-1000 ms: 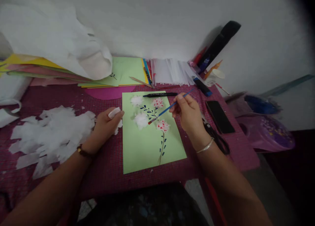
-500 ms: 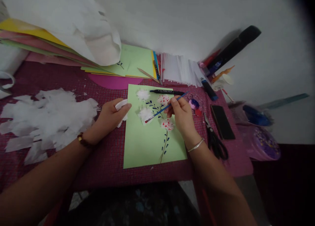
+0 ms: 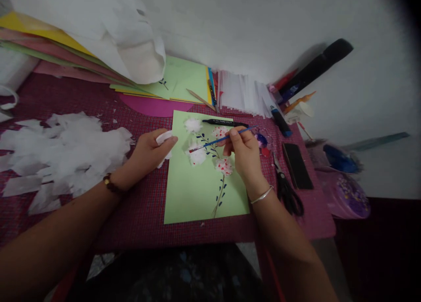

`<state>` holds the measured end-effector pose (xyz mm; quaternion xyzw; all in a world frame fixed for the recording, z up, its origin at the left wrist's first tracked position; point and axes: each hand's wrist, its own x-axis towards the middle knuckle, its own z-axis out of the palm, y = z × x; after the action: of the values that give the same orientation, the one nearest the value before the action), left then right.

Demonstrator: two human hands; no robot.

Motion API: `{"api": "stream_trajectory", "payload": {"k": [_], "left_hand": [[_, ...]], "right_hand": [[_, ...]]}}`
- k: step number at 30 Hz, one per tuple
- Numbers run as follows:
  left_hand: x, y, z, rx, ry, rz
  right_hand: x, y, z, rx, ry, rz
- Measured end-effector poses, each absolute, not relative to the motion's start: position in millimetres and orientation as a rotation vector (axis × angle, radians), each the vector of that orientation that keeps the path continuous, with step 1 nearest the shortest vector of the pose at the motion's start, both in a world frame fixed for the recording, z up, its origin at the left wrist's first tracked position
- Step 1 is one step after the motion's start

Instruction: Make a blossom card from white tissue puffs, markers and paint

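A light green sheet of paper (image 3: 194,197) lies on the table with a painted stem, dark blue leaves and several fluffy white flowers. Between the thumb and fingers of my right hand (image 3: 244,151) is a thin blue paintbrush (image 3: 213,142); its red tip is over the middle-left white flower (image 3: 197,156), which shows a red speck. Red dots cover the lower flower (image 3: 224,166) and the upper right one (image 3: 220,132). The upper left flower (image 3: 193,125) is plain white. My left hand (image 3: 153,148), at the sheet's left edge, grips a folded white tissue (image 3: 163,138).
A heap of white tissue pieces (image 3: 66,148) spreads at left. A black marker (image 3: 223,122) crosses the sheet's top. Scissors (image 3: 287,192), a phone (image 3: 297,166) and red paint (image 3: 265,152) sit at right. Colored papers (image 3: 187,76) and white strips (image 3: 245,94) are behind.
The brush tip has moved up and left over the middle-left flower, and the brush lies flatter. A red speck now shows on that flower. My left hand stays holding the tissue.
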<state>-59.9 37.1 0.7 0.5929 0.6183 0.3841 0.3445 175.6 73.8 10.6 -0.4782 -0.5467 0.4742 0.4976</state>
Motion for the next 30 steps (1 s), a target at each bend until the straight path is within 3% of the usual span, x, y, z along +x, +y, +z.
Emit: {"api": "stream_trajectory", "payload": {"k": [30], "left_hand": [[-59,36,6,1.561,1.637,0.966]], "right_hand": [[188,85,8,-1.171,-1.246,1.041]]}}
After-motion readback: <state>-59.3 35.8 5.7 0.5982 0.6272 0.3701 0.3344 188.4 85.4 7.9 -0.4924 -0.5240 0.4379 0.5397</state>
